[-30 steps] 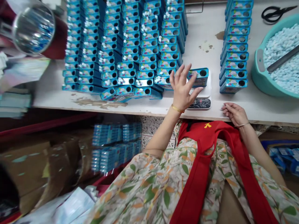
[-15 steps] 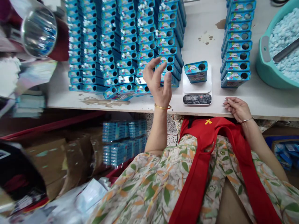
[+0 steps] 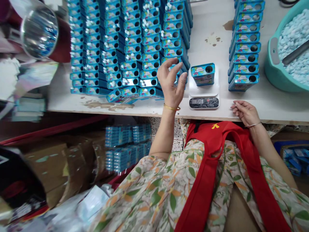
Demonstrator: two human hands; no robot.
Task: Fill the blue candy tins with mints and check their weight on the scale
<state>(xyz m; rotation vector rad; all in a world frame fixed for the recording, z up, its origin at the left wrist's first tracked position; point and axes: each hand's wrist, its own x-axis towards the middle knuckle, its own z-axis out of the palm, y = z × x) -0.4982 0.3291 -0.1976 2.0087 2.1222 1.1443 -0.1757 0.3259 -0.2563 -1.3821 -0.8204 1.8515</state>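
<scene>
My left hand [image 3: 172,84] is raised with its fingers curved and apart, holding nothing. It hovers over the near right end of the tin rows, left of the scale. A blue candy tin [image 3: 202,74] stands upright on the small white kitchen scale [image 3: 204,93], its round top hole uncovered. My right hand [image 3: 245,112] rests at the table's front edge, right of the scale. Its thumb and fingertips are pressed together; whatever they may hold is too small to make out.
Rows of blue tins [image 3: 131,48] fill the left, several with white candies on top. Another tin column [image 3: 244,59] stands right of the scale. A turquoise tub [image 3: 274,64] holds pale blue candies [image 3: 295,48] and a dark scoop [image 3: 295,53]. A metal container [image 3: 40,32] sits far left.
My left hand has moved right, away from the tin rows and closer to the tin on the scale. The display's digits have changed to a lower reading. My right hand stays in place.
</scene>
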